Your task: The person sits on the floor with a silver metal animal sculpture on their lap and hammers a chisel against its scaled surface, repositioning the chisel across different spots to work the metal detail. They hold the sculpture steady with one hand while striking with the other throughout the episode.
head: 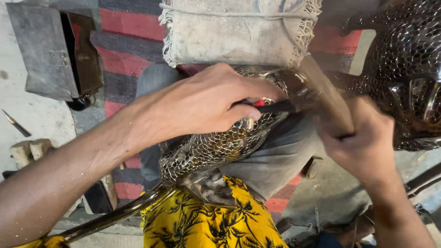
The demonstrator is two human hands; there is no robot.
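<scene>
On the scaled metal figure (216, 147), left fingers (239, 112) curled round a punch (275, 106).

A grey metal box (43, 50) stands open at the upper left, a fringed cloth pad (239, 30) lies on a red-and-grey striped rug (124, 55), and yellow palm-print fabric (206, 220) shows below.

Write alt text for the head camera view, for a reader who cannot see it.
A person's left hand presses a dark, chisel-like tool against a shiny metal piece with a scale pattern resting on their lap, while the right hand grips a blurred wooden handle. A frayed cloth pad lies behind.
</scene>
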